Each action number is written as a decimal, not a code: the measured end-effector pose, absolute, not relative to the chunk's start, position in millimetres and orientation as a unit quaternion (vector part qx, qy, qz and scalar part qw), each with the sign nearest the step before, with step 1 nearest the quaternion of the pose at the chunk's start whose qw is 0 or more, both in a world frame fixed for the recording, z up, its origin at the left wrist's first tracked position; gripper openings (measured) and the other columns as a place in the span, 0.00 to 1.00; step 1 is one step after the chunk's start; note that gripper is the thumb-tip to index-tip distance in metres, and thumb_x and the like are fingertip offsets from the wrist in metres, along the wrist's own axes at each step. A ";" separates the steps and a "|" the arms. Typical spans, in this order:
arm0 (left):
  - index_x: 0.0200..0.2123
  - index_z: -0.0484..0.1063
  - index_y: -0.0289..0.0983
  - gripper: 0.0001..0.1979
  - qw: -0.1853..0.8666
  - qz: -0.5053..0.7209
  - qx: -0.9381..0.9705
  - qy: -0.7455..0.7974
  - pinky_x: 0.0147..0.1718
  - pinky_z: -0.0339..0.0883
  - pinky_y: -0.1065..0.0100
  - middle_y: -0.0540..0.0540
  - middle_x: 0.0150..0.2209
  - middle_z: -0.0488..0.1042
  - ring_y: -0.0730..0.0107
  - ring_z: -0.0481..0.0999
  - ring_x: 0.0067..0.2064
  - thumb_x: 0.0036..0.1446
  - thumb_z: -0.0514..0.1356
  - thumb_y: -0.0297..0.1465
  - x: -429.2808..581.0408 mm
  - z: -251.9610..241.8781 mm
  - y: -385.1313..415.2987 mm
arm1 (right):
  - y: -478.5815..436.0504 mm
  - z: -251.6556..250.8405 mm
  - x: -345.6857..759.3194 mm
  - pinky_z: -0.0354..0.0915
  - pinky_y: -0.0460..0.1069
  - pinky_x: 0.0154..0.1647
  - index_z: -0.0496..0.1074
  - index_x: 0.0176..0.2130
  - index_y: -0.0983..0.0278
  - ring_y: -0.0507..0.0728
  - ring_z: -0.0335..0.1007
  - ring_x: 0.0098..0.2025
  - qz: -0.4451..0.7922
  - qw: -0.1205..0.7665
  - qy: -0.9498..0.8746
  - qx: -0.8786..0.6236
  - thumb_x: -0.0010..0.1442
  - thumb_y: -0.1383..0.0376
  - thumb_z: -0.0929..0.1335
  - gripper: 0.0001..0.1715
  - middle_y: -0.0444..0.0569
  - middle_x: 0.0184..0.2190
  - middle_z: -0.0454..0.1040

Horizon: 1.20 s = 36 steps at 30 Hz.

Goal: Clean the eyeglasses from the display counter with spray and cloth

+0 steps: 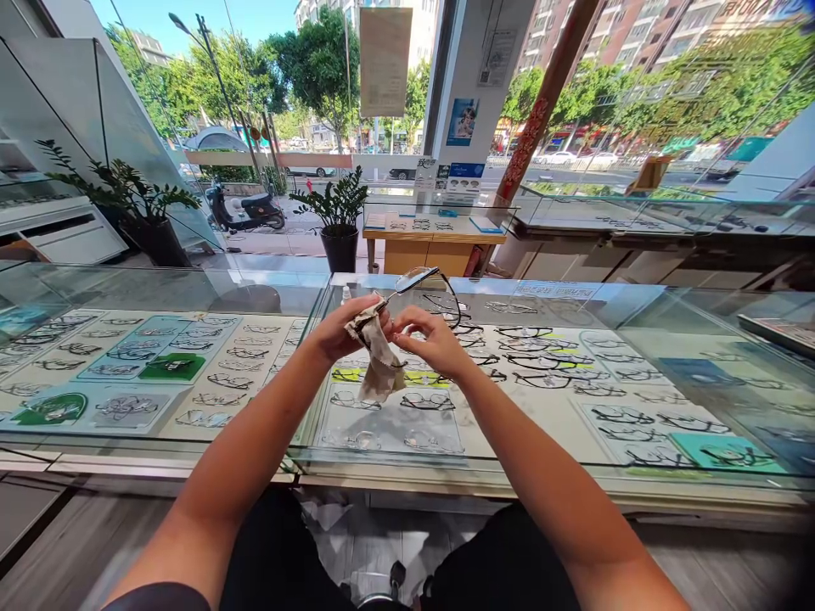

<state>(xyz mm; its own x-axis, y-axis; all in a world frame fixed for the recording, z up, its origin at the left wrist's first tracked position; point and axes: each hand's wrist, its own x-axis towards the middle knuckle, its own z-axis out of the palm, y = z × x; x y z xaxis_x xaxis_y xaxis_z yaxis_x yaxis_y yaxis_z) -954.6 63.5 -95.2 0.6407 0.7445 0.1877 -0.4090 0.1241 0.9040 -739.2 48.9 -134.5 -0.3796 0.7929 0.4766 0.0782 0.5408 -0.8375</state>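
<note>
My left hand (347, 329) is closed round a pair of eyeglasses (415, 278) and a crumpled beige cloth (383, 361), held above the glass counter. One lens and a dark temple of the eyeglasses stick out past my fingers, up and to the right. The other side of the frame is covered by cloth and fingers. The cloth hangs down below my left hand. My right hand (434, 341) is close beside it, fingers curled and thumb near the index fingertip, just under the lens. What its fingertips pinch is too small to make out.
Under the glass display counter (535, 465) lie rows of eyeglasses on trays, with a green case (171, 367) at left. A small white bottle (345, 294) stands behind my left hand. Beyond are potted plants (340, 229), a wooden cabinet (407, 255) and tall windows.
</note>
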 end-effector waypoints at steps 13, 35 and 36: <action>0.24 0.56 0.41 0.27 0.789 0.406 0.423 0.181 0.23 0.57 0.67 0.56 0.21 0.47 0.72 0.50 0.22 0.72 0.63 0.45 -952.1 -88.0 54.2 | 41.4 -141.6 -759.6 0.74 0.55 0.51 0.83 0.34 0.59 0.57 0.76 0.43 0.576 0.502 -0.603 -0.229 0.52 0.52 0.86 0.18 0.45 0.37 0.79; 0.16 0.47 0.42 0.40 0.748 0.342 0.546 0.161 0.21 0.56 0.63 0.53 0.12 0.45 0.72 0.54 0.16 0.53 0.68 0.61 -958.8 -116.2 64.0 | 40.8 -143.7 -760.5 0.67 0.54 0.52 0.68 0.29 0.60 0.56 0.68 0.40 0.640 0.386 -0.627 -0.219 0.51 0.55 0.81 0.23 0.42 0.32 0.70; 0.15 0.47 0.43 0.41 0.746 0.335 0.556 0.151 0.21 0.56 0.62 0.53 0.11 0.46 0.72 0.54 0.16 0.48 0.70 0.62 -958.6 -116.5 64.2 | 40.0 -142.3 -761.3 0.67 0.53 0.51 0.68 0.29 0.60 0.56 0.69 0.40 0.644 0.384 -0.627 -0.214 0.51 0.57 0.81 0.21 0.43 0.32 0.71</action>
